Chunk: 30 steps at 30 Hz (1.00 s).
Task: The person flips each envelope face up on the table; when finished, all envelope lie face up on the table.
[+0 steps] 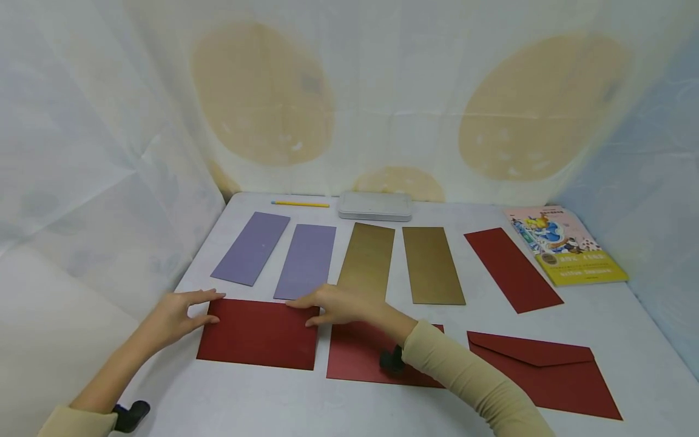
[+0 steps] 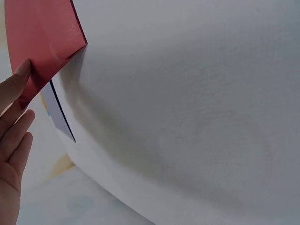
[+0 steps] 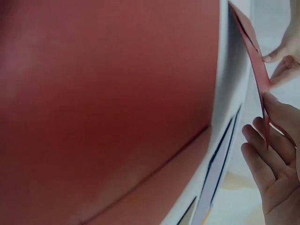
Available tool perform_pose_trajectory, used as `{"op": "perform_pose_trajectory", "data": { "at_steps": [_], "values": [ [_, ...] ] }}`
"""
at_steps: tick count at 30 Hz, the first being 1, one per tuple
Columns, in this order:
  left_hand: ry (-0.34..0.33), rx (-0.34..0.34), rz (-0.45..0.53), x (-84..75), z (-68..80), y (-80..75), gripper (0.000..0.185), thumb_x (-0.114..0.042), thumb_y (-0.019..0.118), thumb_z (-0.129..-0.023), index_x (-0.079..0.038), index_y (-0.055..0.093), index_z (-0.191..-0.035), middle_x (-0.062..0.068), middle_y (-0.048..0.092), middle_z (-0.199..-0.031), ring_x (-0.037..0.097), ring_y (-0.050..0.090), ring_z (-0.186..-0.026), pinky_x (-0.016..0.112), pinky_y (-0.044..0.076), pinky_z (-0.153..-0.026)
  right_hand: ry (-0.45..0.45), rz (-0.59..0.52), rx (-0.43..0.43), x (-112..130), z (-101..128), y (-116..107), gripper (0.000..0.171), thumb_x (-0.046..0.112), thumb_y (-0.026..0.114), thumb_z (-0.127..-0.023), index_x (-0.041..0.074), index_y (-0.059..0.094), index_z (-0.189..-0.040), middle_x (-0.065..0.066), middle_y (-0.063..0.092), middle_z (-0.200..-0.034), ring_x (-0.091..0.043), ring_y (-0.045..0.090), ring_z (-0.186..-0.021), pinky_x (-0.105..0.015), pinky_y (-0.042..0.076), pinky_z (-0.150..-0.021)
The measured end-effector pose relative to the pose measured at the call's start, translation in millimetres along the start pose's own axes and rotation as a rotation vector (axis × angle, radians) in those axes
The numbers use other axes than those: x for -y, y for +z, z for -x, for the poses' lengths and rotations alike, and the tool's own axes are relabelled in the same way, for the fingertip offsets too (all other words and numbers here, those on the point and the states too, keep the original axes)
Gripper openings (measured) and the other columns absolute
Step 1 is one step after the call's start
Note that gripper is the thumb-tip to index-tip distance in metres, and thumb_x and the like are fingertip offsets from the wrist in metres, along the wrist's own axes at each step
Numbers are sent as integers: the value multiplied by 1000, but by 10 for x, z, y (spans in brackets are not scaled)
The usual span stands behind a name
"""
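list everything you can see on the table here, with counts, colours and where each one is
red envelopes: 3, dark red, front row; left one held at both top corners, middle one under the right forearm, right one lying flap side up
purple cards: 2, lilac, back row left
gold cards: 2, gold, back row centre
red card: 1, dark red, back row right
pencil: 1, yellow, far edge left
tin case: 1, silver grey, far edge centre
book: 1, pink and yellow cover, far right
table: 1, white
left hand: 1, pinching the left envelope's top left corner
right hand: 1, pinching its top right corner
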<state>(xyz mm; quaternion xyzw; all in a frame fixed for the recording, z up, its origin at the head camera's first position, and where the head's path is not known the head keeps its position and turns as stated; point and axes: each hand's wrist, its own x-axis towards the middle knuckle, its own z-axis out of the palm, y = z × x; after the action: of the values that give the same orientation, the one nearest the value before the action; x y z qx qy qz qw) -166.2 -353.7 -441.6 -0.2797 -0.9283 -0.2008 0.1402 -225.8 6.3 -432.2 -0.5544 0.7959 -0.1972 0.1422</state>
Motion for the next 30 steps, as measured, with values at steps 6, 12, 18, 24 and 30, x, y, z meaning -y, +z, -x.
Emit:
{"op": "perform_pose_trajectory", "data": {
  "at_steps": [6,12,18,24,30],
  "values": [
    [-92,108,72,13,29,57,49,-13,88,-66,-12,73,-112,7,72,-103,29,68,-94,25,45,-61,-4,43,47,1,3,78,54,23,69,-91,12,52,-141,4,64,-123,-5,56,-83,-11,40,-74],
    [-199,199,108,25,24,85,48,-15,86,-69,-12,72,-115,3,72,-106,31,65,-103,34,51,-72,-12,55,63,19,18,88,52,22,69,-91,9,53,-139,4,64,-121,-6,51,-78,-11,38,-71],
    [-239,240,187,58,22,109,49,-14,86,-70,-10,71,-117,2,71,-109,32,62,-109,45,52,-84,-17,64,76,22,24,96,52,21,69,-91,8,53,-139,3,64,-122,-6,50,-78,-11,37,-72],
    [-239,246,211,76,6,119,47,-14,86,-70,-10,72,-115,2,71,-109,32,62,-108,45,51,-85,-6,47,74,8,36,116,54,21,69,-91,8,51,-141,2,61,-128,-6,56,-87,-10,39,-77],
    [-247,264,212,77,3,114,48,-15,85,-72,-10,71,-117,0,70,-110,32,61,-110,44,51,-86,-6,34,79,-15,62,132,57,22,69,-92,7,47,-143,0,58,-134,-5,55,-87,-10,38,-77]
  ]
}}
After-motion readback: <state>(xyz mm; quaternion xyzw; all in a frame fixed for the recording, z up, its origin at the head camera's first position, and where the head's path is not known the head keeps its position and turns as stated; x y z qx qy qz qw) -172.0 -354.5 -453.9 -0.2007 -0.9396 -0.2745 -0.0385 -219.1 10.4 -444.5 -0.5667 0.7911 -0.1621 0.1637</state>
